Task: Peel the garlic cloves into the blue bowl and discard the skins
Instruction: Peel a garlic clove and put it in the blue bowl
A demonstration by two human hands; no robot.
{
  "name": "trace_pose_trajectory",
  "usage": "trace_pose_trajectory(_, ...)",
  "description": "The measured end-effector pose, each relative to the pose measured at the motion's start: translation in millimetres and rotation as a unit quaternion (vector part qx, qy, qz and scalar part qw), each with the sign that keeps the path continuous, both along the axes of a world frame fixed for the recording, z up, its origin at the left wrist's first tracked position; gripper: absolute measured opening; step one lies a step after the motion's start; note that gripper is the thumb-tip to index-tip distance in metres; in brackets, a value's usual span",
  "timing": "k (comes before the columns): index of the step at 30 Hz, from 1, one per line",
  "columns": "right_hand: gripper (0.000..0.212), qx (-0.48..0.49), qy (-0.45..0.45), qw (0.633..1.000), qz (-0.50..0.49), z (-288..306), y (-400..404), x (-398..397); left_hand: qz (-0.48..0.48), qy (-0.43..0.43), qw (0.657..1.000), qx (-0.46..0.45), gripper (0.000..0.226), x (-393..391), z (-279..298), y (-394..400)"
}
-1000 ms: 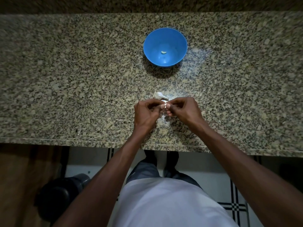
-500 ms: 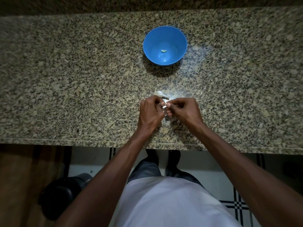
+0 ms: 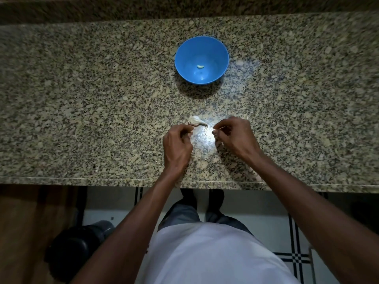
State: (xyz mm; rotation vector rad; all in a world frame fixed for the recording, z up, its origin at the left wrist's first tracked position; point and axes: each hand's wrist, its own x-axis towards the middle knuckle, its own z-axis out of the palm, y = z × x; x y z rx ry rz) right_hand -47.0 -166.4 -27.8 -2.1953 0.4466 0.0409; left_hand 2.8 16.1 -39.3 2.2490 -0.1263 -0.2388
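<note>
Both hands have parted, fingers curled on unclear bits; one clove (image 3: 200,66) in one bowl (image 3: 184,50).

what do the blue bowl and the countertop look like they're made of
The round blue bowl looks like plastic: uniform saturated colour, thin rim and a soft, dull sheen inside, though glazed ceramic cannot be ruled out. The speckled beige-and-black countertop looks like polished granite: a grainy mineral fleck pattern and a bright glossy reflection of light between the hands.
</note>
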Motion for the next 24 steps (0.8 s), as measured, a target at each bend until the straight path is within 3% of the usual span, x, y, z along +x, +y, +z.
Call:
trace_pose_trajectory(2, 0.008, -0.080, -0.014, 0.994, 0.076, -0.5, -2.2, 2.5, -0.024, -0.014, 0.999, 0.025, 0.027, 3.5, -2.7, 4.8)
trace_pose_trajectory(4, 0.016, -0.133, -0.008, 0.982, 0.134, -3.9, 0.3, 2.8, -0.039, -0.011, 0.998, 0.041, 0.027, 5.5, -2.7, 6.5)
trace_pose_trajectory(8, 0.015, -0.231, -0.008, 0.953, 0.197, 0.1, 14.2, 2.5, -0.040, -0.015, 0.998, 0.046, 0.031, 8.3, -5.2, 7.7)
trace_pose_trajectory(24, 0.024, -0.308, 0.005, 0.906, 0.291, 7.1, 18.3, 9.3, -0.062, -0.021, 0.995, 0.080, 0.027, 12.3, -12.7, 10.3)
